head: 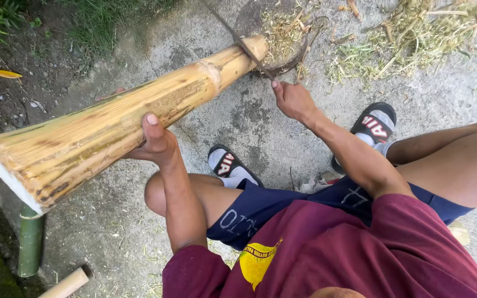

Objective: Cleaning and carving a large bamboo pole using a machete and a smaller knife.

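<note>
No packages, labels, signs or screens show here — just bare outdoor ground.

Two bare hands, the left hand [154,140] and the right hand [292,100]. One thick yellow bamboo pole [111,121], one thin blade [244,44], one green bamboo piece [30,240], one pale bamboo stub [64,285], two slide sandals [374,124], one yellow leaf [6,73].
</note>
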